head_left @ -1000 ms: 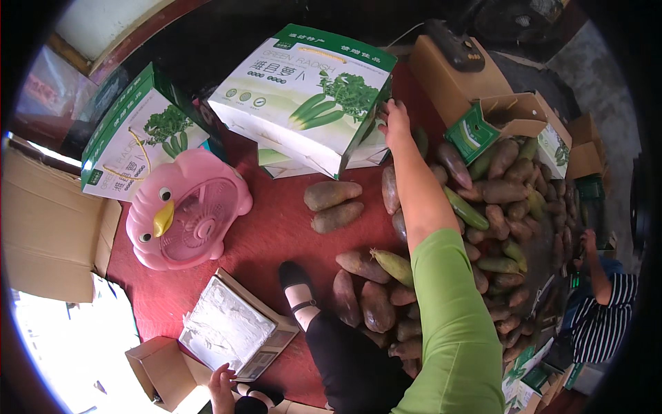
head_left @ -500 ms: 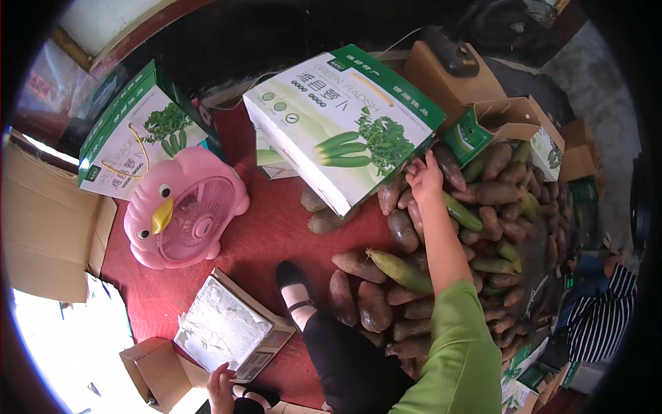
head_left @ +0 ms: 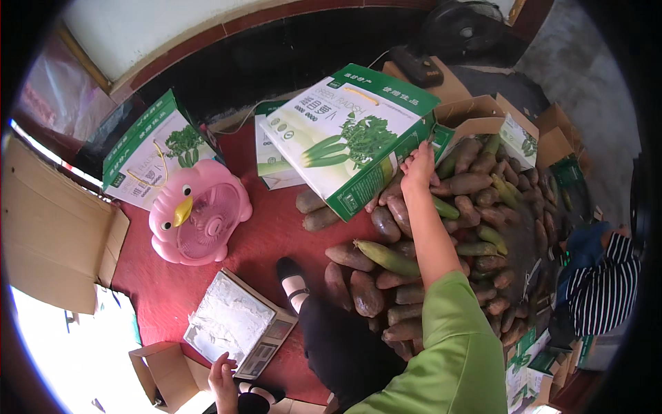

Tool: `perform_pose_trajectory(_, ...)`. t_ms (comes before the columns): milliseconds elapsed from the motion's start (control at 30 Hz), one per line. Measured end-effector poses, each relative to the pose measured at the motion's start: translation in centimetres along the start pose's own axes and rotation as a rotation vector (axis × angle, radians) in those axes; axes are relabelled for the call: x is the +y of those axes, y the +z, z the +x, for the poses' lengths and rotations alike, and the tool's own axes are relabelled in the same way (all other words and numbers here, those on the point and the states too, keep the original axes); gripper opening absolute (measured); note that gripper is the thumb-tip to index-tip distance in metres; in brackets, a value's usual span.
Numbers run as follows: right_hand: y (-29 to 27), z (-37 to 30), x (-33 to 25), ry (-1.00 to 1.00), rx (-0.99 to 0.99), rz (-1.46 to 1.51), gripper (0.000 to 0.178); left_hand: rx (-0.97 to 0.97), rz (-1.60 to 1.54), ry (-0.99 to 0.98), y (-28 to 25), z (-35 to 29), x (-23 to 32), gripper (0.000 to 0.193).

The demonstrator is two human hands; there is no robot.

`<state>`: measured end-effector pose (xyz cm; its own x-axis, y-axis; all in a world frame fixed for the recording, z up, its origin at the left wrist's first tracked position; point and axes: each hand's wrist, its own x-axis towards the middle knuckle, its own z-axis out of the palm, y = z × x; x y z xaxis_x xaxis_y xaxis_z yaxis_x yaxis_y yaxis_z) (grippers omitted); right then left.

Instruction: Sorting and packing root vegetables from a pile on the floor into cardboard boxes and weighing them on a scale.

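A white and green radish carton (head_left: 345, 134) lies slanted at the back of the red floor, partly over another flat carton (head_left: 276, 155). My right hand (head_left: 419, 167) is at its right end, fingers bent against the carton's edge and partly hidden there. Under and beside my right arm spreads a heap of reddish-brown root vegetables (head_left: 367, 293), with several long green radishes (head_left: 389, 259) among them. My left hand (head_left: 222, 383) hangs at the lower edge with loosely bent fingers and nothing visible in it, close to a flat scale (head_left: 231, 321) covered in whitish film.
A pink bird-shaped fan (head_left: 200, 214) stands at the left before an upright carton (head_left: 155, 155). Open brown boxes (head_left: 483, 114) and a black fan (head_left: 465, 31) are at the back right. A person in a striped top (head_left: 603, 297) is at the far right.
My right hand has gone from spread fingers beside the carton to bent fingers at its edge. The carton's green side now shows more. The view has shifted slightly.
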<state>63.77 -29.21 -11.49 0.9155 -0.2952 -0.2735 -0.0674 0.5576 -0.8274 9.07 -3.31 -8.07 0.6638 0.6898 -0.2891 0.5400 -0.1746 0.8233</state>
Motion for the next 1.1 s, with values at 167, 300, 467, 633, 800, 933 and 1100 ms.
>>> perform_pose_trajectory(167,-0.4,-3.6,-5.6,-0.207,-0.06,-0.039,0.01,0.087,0.028,0.077,-1.1,-1.5,-0.7,0.029)
perform_pose_trajectory(300,-0.9,-5.3,-9.6,-0.508,-0.137,0.017,0.042,0.124,-0.004,0.148,-1.8,-2.7,-0.6,0.029)
perform_pose_trajectory(467,-1.1,-10.4,-15.4,-0.737,-0.098,-0.18,0.042,0.169,-0.01,0.22,-2.6,-4.5,-0.1,0.031)
perform_pose_trajectory(633,-4.2,-12.5,-18.7,-0.837,-0.251,-0.248,0.036,0.21,-0.04,0.254,-3.4,-5.3,0.2,0.027)
perform_pose_trajectory(800,-4.2,-15.8,-21.6,-0.935,-0.424,-0.24,0.036,0.262,0.02,0.293,-4.3,-5.6,0.5,0.026)
perform_pose_trajectory(933,-1.9,-19.5,-22.4,-0.882,-0.525,-0.298,0.042,0.349,0.051,0.337,-5.0,-7.0,3.4,0.03)
perform_pose_trajectory(1100,2.8,-23.4,-20.2,-0.796,-0.721,-0.181,0.042,0.598,0.182,0.621,-7.1,-8.5,4.8,0.028)
